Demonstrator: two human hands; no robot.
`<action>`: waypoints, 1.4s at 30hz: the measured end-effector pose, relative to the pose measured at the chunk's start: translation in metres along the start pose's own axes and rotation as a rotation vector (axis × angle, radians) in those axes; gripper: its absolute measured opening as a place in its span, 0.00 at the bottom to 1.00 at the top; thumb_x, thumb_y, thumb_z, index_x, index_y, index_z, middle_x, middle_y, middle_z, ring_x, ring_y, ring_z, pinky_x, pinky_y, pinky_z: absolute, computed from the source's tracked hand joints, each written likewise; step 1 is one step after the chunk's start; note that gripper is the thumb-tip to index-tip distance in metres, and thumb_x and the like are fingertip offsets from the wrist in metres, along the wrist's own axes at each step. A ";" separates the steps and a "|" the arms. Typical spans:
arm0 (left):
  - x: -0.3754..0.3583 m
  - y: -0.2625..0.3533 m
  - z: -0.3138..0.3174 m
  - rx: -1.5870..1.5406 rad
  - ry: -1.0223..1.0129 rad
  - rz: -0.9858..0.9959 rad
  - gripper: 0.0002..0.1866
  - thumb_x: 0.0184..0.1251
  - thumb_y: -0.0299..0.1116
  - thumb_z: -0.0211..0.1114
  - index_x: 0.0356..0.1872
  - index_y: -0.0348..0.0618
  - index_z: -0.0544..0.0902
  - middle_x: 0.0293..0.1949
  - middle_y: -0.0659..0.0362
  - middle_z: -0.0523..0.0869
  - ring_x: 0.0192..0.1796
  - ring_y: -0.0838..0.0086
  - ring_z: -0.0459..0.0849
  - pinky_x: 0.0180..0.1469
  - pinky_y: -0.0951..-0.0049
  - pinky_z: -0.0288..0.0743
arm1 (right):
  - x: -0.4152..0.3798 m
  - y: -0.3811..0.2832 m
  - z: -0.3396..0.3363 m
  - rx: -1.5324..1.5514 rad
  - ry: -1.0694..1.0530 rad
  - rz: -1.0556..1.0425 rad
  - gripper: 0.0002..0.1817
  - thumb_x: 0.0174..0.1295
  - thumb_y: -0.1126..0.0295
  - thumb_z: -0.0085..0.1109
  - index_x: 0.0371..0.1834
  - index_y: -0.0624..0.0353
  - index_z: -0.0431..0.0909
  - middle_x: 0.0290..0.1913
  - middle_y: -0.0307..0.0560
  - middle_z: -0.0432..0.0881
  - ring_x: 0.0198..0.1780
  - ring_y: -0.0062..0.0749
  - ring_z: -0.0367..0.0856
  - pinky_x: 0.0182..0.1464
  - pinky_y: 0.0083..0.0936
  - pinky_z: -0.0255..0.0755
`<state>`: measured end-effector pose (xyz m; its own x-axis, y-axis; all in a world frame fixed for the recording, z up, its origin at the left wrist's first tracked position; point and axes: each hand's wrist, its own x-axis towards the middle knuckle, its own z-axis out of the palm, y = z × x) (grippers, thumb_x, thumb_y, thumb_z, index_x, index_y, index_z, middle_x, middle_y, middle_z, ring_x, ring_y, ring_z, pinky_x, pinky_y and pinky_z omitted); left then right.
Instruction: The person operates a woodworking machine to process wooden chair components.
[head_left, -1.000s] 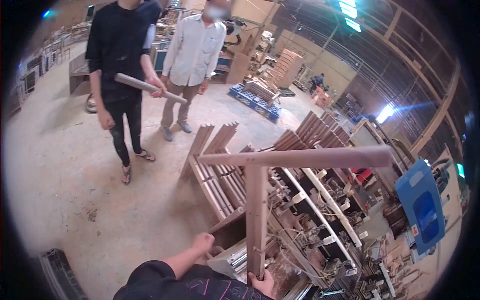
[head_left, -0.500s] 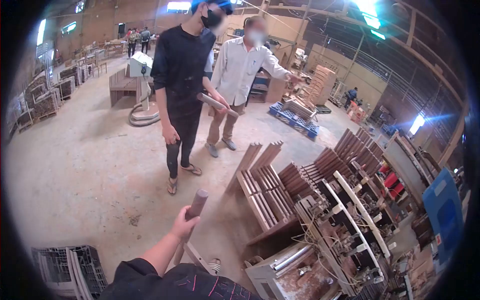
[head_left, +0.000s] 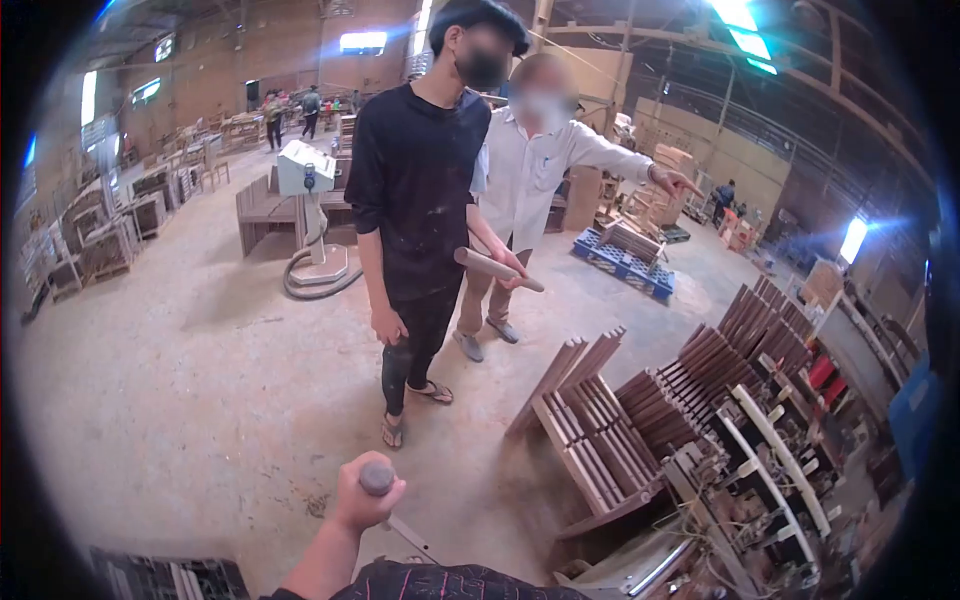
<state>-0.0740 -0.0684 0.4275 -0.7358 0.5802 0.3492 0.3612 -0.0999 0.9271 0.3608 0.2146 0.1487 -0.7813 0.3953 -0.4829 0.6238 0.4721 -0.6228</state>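
Note:
My left hand (head_left: 363, 500) is closed around a round-ended wooden piece (head_left: 376, 477), held upright in front of me. Its flat grey-brown end faces up toward the camera, and the fingers wrap just below it. A narrow light strip (head_left: 410, 536) with a small dark hole shows below the hand, running down toward my body; where it joins is hidden. My right hand is out of view. Facing me stands a person in black (head_left: 420, 190), whose hand holds a similar rounded wooden piece (head_left: 495, 268).
A person in a light shirt (head_left: 530, 180) stands behind, pointing right. Stacked wooden parts (head_left: 590, 440) and a machine with white rails (head_left: 775, 480) fill the right side. A black crate (head_left: 170, 575) sits lower left. Farther back are a wheeled-looking stand (head_left: 312, 210) and a blue pallet (head_left: 625, 265).
My left hand has tipped the wooden piece so its end faces the camera. The view has shifted left and closer to the two people. The pointing arm is extended farther.

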 end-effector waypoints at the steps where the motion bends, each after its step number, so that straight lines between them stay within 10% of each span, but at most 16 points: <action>1: 0.013 0.008 -0.010 -0.065 -0.017 -0.040 0.09 0.52 0.21 0.71 0.31 0.40 0.79 0.26 0.63 0.83 0.30 0.82 0.82 0.35 0.76 0.77 | 0.011 -0.005 0.007 0.013 -0.016 0.001 0.25 0.59 0.53 0.70 0.55 0.56 0.82 0.45 0.53 0.88 0.49 0.41 0.86 0.54 0.34 0.77; 8: 0.098 -0.005 -0.046 -0.075 0.025 -0.034 0.10 0.51 0.18 0.70 0.33 0.39 0.78 0.29 0.61 0.81 0.32 0.79 0.81 0.36 0.75 0.77 | 0.017 -0.138 -0.036 0.133 -0.088 0.124 0.26 0.62 0.47 0.65 0.52 0.59 0.83 0.47 0.49 0.88 0.51 0.40 0.86 0.53 0.36 0.77; 10: 0.123 -0.018 -0.041 -0.059 0.016 -0.021 0.11 0.51 0.17 0.70 0.34 0.39 0.78 0.29 0.61 0.81 0.33 0.78 0.82 0.37 0.75 0.78 | 0.021 -0.139 -0.089 -0.478 -0.015 0.289 0.38 0.55 0.30 0.60 0.60 0.47 0.82 0.61 0.52 0.82 0.63 0.46 0.78 0.60 0.41 0.75; 14: 0.168 -0.036 -0.002 0.086 -0.024 -0.037 0.10 0.49 0.17 0.69 0.31 0.39 0.78 0.28 0.60 0.81 0.32 0.78 0.82 0.37 0.74 0.77 | 0.045 0.015 -0.096 -0.258 -0.777 0.832 0.36 0.51 0.31 0.65 0.59 0.38 0.83 0.65 0.35 0.81 0.63 0.42 0.80 0.65 0.37 0.72; 19: 0.226 -0.057 0.080 0.108 0.020 -0.058 0.10 0.47 0.19 0.71 0.28 0.40 0.78 0.28 0.61 0.81 0.32 0.78 0.81 0.37 0.74 0.76 | 0.099 0.035 -0.156 -0.268 -0.906 0.984 0.37 0.53 0.35 0.67 0.64 0.39 0.80 0.68 0.37 0.78 0.66 0.42 0.78 0.66 0.36 0.71; 24: 0.288 -0.097 0.171 0.221 -0.167 -0.021 0.11 0.49 0.20 0.73 0.30 0.40 0.78 0.29 0.62 0.81 0.33 0.76 0.81 0.41 0.73 0.77 | 0.124 0.170 -0.143 0.218 -0.875 0.941 0.33 0.57 0.48 0.68 0.63 0.54 0.80 0.67 0.44 0.79 0.65 0.41 0.78 0.63 0.42 0.72; 26: 0.302 -0.125 0.205 0.108 -0.210 -0.015 0.13 0.50 0.19 0.73 0.33 0.41 0.78 0.31 0.62 0.81 0.36 0.76 0.81 0.45 0.73 0.76 | 0.122 0.171 -0.132 0.319 -0.811 0.936 0.16 0.62 0.54 0.66 0.37 0.57 0.83 0.39 0.43 0.86 0.42 0.37 0.83 0.45 0.43 0.75; 29: 0.316 -0.200 0.236 -0.067 -0.249 -0.213 0.17 0.51 0.14 0.72 0.39 0.41 0.78 0.40 0.60 0.82 0.46 0.75 0.81 0.54 0.72 0.75 | 0.090 0.118 -0.128 0.510 -0.671 1.219 0.11 0.63 0.60 0.63 0.37 0.56 0.83 0.38 0.43 0.86 0.39 0.37 0.83 0.44 0.42 0.76; 35: 0.337 -0.294 0.310 0.039 -0.310 -0.496 0.21 0.52 0.15 0.75 0.46 0.42 0.78 0.48 0.58 0.82 0.54 0.70 0.81 0.61 0.67 0.75 | 0.065 0.128 -0.009 0.770 -0.394 1.089 0.21 0.68 0.57 0.51 0.56 0.53 0.85 0.46 0.50 0.87 0.39 0.39 0.86 0.44 0.40 0.79; 42: 0.393 -0.380 0.396 0.091 -0.556 -0.602 0.22 0.57 0.19 0.73 0.52 0.44 0.78 0.49 0.60 0.81 0.52 0.70 0.80 0.57 0.69 0.75 | 0.078 0.051 -0.092 0.908 -0.265 1.336 0.22 0.64 0.53 0.58 0.47 0.60 0.87 0.41 0.53 0.88 0.41 0.43 0.87 0.47 0.38 0.77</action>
<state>-0.2739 0.5176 0.1584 -0.4363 0.8313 -0.3444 0.0584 0.4081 0.9111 0.3333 0.3423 0.1357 0.2320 -0.0644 -0.9706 0.6798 -0.7030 0.2092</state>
